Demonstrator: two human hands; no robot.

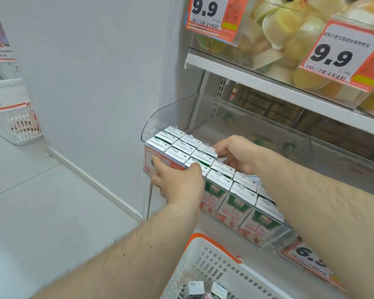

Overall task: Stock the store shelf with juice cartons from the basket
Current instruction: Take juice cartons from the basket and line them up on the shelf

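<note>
Green-and-white juice cartons stand in tight rows inside a clear plastic shelf tray. My left hand rests at the tray's front left, its thumb on a carton top and its fingers against the tray's front wall. My right hand reaches over the rows from the right, with bent fingertips touching the tops of the rear cartons; its thumb is hidden. Below, a white basket with an orange rim holds two cartons that show at the frame's bottom edge.
An upper shelf with clear bins of yellow jelly cups and 9.9 price tags overhangs the tray. A white side panel stands left of the shelf. Stacked white baskets sit on the floor at far left.
</note>
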